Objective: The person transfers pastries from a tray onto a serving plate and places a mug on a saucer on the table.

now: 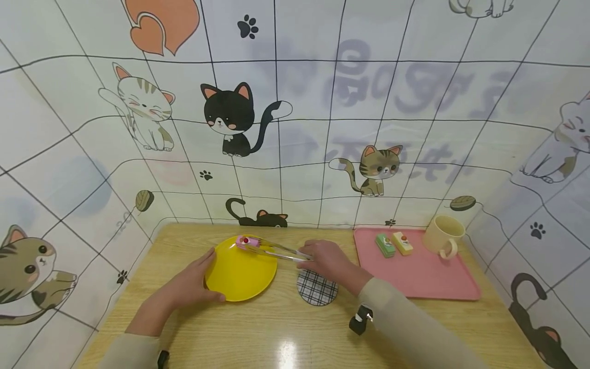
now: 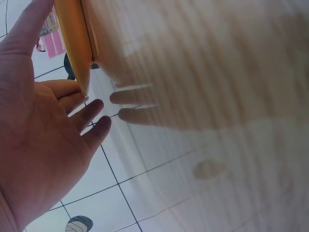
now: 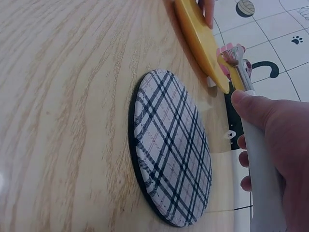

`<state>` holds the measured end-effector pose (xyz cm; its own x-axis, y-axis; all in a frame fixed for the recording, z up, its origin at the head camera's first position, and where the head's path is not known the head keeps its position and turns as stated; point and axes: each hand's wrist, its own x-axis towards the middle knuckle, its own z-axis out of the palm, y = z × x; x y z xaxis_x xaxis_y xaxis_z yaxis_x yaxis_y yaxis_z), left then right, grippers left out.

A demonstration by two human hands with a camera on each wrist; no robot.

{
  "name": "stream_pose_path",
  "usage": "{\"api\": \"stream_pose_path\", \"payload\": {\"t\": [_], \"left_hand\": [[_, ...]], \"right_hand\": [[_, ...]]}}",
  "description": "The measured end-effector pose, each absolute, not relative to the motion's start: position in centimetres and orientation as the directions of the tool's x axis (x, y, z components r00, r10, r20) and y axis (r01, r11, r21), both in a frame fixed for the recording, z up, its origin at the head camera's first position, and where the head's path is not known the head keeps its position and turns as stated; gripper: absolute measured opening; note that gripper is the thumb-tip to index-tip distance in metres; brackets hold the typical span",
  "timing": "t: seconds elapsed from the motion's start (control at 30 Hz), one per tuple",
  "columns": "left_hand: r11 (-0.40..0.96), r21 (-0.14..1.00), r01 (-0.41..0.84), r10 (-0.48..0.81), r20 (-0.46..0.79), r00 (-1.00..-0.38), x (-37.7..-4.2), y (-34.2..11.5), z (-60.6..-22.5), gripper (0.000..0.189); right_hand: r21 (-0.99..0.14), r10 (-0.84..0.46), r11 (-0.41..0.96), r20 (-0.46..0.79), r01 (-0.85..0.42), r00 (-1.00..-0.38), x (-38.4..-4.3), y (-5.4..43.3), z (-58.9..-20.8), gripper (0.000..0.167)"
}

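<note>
A round yellow plate (image 1: 241, 279) lies on the wooden table. My left hand (image 1: 191, 282) rests against its left rim, thumb and fingers spread apart along the edge. In my right hand (image 1: 329, 260) I grip a pair of tongs (image 1: 281, 252), which reach left over the plate. Their tips are at a small pink toy cake (image 1: 246, 242) with a red dot on top, by the plate's far edge. Whether the cake touches the plate I cannot tell. The right wrist view shows the tongs' pale handle (image 3: 263, 179) under my thumb.
Below my right hand lies a round plaid coaster (image 1: 317, 288). A pink tray (image 1: 415, 279) at the right carries a green toy cake (image 1: 385, 245), a cream toy cake (image 1: 402, 243) and a cream mug (image 1: 443, 234). Cat-patterned sheeting (image 1: 304, 138) walls the table's back and sides.
</note>
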<state>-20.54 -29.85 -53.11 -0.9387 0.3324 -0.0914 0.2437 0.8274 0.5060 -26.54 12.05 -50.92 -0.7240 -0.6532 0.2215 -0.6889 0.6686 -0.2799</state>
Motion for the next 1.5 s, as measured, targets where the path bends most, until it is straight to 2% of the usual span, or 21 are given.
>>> {"api": "stream_pose_path", "payload": {"t": [0.3, 0.6, 1.07, 1.33, 1.5], "left_hand": [[0.83, 0.501, 0.244, 0.331, -0.09, -0.939, -20.6, -29.8, -53.1, 0.135], [0.828, 0.512, 0.231, 0.328, -0.106, -0.939, -20.5, -29.7, -52.8, 0.134], [0.83, 0.509, 0.226, 0.323, -0.108, -0.94, -20.5, -29.5, -52.8, 0.134], [0.828, 0.513, 0.227, 0.325, -0.107, -0.94, -20.5, -29.5, -52.7, 0.135], [0.827, 0.513, 0.228, 0.324, -0.104, -0.94, -20.5, -29.4, -52.8, 0.134]], "right_hand": [[-0.323, -0.647, 0.671, 0.182, -0.667, -0.74, -27.3, 11.6, -51.5, 0.043], [-0.321, -0.632, 0.701, 0.135, -0.637, -0.763, -27.5, 11.5, -51.9, 0.042], [-0.381, -0.573, 0.737, 0.085, -0.558, -0.815, -27.5, 11.9, -52.0, 0.056], [-0.497, -0.543, 0.692, 0.12, -0.524, -0.831, -26.8, 13.3, -52.0, 0.044], [-0.526, -0.538, 0.665, 0.153, -0.53, -0.829, -26.1, 14.9, -52.0, 0.044]]}}
